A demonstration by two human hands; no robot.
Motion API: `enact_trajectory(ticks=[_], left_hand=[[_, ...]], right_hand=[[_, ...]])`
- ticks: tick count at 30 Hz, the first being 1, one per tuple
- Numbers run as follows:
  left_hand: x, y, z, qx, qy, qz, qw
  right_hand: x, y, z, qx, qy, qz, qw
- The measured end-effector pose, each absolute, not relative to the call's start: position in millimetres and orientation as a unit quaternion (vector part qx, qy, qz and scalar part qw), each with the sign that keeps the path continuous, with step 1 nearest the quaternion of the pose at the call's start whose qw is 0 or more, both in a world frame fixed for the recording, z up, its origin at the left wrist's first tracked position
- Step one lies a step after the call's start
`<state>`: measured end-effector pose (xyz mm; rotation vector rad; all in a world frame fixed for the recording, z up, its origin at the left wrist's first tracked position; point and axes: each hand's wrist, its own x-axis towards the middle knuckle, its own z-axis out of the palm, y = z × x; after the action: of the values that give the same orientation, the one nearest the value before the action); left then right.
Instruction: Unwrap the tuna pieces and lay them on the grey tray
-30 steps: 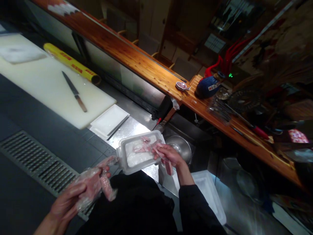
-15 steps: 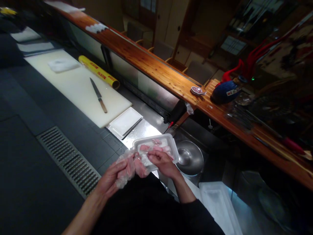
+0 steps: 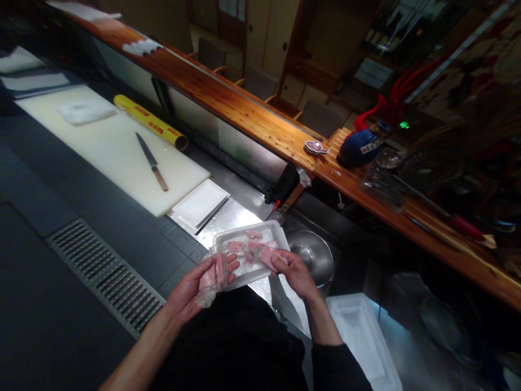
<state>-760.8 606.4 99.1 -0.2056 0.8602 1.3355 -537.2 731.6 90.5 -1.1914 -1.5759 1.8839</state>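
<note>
My left hand (image 3: 188, 293) is closed around a pink piece of raw meat or fish in clear plastic film (image 3: 215, 276), by the tray's near left corner. A white tray (image 3: 246, 276) lies in front of me with several small pink pieces (image 3: 253, 235) in it, some under crumpled film. Over the tray's right side, my right hand (image 3: 300, 276) pinches another film-covered pink piece (image 3: 266, 255) between thumb and fingers. Whether this piece is still joined to the film in the tray, I cannot tell.
A knife (image 3: 151, 158), a white cloth (image 3: 86, 111) and a yellow film roll (image 3: 150, 122) are at the white cutting board (image 3: 118, 157). White trays (image 3: 200, 202) are stacked beside it. A metal bowl (image 3: 319, 255) and translucent container (image 3: 362, 331) stand right, below the wooden counter (image 3: 228, 103).
My right hand has moved right, from the tray's middle to its right side, and now has a pink piece. The pink piece hanging beside my left hand no longer shows there. The view has shifted slightly.
</note>
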Motion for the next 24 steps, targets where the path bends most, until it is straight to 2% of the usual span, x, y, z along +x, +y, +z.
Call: enact_trajectory(ticks=[9, 11, 16, 20, 24], left_hand=[[-774, 596, 101, -0.130, 0.373, 0.625, 0.673], [-779, 591, 97, -0.129, 0.365, 0.636, 0.668], [-784, 582, 89, -0.123, 0.361, 0.654, 0.653], [-783, 579, 88, -0.129, 0.356, 0.654, 0.654], [-782, 575, 89, -0.128, 0.378, 0.648, 0.648]], right_hand=[[-532, 739, 102, -0.344, -0.598, 0.708, 0.151], [-535, 741, 91, -0.365, -0.644, 0.662, 0.116], [-541, 738, 45, -0.445, -0.776, 0.446, -0.025], [-540, 728, 25, -0.477, -0.794, 0.376, -0.024], [-537, 731, 25, -0.496, -0.792, 0.356, -0.008]])
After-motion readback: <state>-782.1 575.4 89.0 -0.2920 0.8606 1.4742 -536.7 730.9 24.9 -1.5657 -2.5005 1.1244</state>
